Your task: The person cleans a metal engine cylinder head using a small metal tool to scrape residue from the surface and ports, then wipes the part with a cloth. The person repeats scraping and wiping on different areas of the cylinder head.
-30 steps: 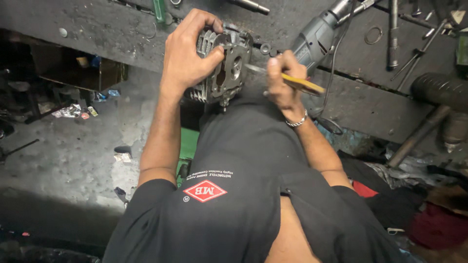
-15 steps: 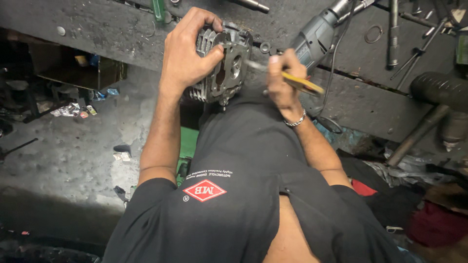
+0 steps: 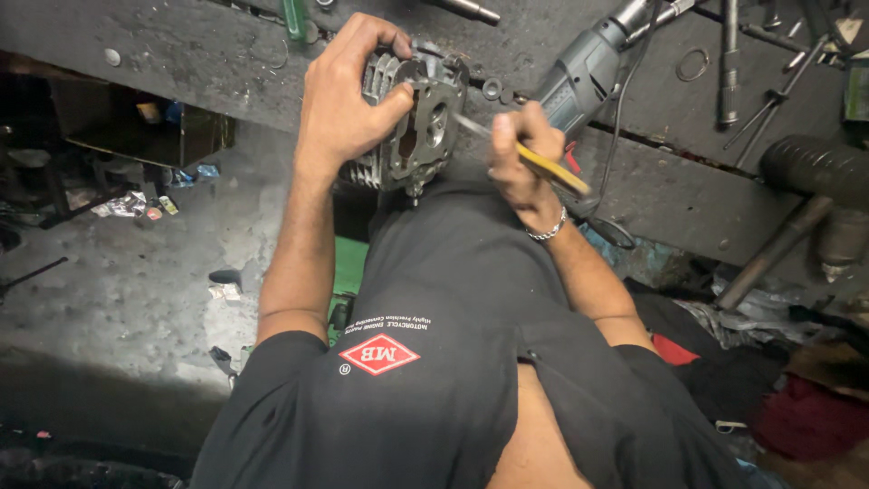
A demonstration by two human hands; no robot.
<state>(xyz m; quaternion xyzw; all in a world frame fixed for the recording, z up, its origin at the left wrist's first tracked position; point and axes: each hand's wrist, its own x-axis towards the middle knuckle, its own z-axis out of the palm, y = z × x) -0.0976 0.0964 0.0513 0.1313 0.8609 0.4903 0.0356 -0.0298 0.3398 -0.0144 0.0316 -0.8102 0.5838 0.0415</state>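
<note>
Gripping the finned metal engine part [image 3: 412, 122] with my left hand [image 3: 348, 95], I hold it against the edge of the dark workbench [image 3: 163, 50], just above my lap. My fingers curl over its top and my thumb presses on its flat face, where two round ports show. My right hand [image 3: 518, 158] is closed around a yellow-handled tool [image 3: 548, 167], and its thin metal shaft reaches left to touch the face of the part near the ports. A silver bracelet [image 3: 548, 228] sits on my right wrist. Just beyond my right hand a grey power tool [image 3: 584, 77] lies on the bench, its cord looping down over the edge. Further right on the bench lie long metal rods [image 3: 730, 63], a small ring [image 3: 692, 63] and a thick dark pipe [image 3: 815, 167]. I wear a black shirt [image 3: 434, 362] with a red diamond patch. To my left the grey concrete floor [image 3: 118, 281] carries scraps of litter
</note>
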